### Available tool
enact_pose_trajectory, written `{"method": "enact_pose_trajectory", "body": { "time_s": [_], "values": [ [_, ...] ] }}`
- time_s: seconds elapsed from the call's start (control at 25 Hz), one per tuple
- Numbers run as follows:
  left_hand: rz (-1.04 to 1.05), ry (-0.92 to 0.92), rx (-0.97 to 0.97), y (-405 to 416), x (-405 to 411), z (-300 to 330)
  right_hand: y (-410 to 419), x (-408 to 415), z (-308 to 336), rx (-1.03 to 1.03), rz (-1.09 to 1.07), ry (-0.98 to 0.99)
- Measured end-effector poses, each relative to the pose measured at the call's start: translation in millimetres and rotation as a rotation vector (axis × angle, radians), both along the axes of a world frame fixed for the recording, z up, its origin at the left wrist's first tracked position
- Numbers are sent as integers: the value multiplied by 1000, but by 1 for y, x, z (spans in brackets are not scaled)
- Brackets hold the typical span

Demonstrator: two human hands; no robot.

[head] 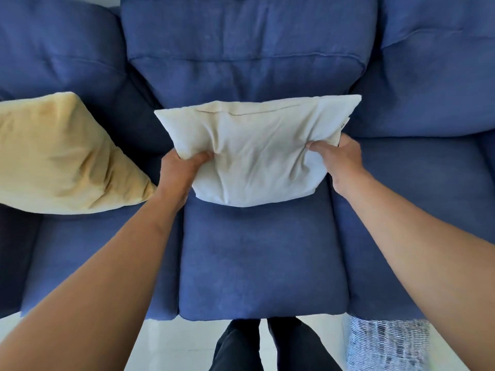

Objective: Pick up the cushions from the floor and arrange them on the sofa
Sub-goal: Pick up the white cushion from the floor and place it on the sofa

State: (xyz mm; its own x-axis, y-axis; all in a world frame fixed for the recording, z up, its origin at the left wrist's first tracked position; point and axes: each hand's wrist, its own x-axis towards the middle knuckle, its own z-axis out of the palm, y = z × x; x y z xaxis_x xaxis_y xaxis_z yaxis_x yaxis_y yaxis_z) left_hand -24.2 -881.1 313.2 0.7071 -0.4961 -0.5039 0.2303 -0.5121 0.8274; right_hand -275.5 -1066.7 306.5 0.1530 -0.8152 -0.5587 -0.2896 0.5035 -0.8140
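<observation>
Left hand and right hand are both clamped on the white cushion, one pinching each lower side, fabric bunched up. It's between them over the blue sofa's middle seat. Yellow cushion sits just beyond the left hand.

Bare forearms, no sleeves visible; dark trousers.

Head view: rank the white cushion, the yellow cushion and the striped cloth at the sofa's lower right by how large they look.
1. and 2. White cushion and yellow cushion: look alike in area; the yellow one is cut by the left edge, so I won't rank them.
3. Striped cloth: smallest, partly cut off at the bottom edge.
</observation>
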Motion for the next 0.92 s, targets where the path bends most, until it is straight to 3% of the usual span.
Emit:
{"method": "enact_pose_trajectory", "body": {
  "time_s": [0.24,0.52,0.6,0.8,0.92],
  "values": [
    [-99,107,214,-33,34,-47,-28,24,-47,157,125,196],
    [37,33,96,-77,78,-22,-73,51,-25,-17,3,36],
    [3,34,69,-84,73,-17,-82,57,-24,-23,53,67],
    [152,-168,21,-67,78,-16,-87,49,-31,-175,-38,110],
    [175,-129,85,-60,77,-21,-81,48,-39,-115,1,202]
  ]
}}
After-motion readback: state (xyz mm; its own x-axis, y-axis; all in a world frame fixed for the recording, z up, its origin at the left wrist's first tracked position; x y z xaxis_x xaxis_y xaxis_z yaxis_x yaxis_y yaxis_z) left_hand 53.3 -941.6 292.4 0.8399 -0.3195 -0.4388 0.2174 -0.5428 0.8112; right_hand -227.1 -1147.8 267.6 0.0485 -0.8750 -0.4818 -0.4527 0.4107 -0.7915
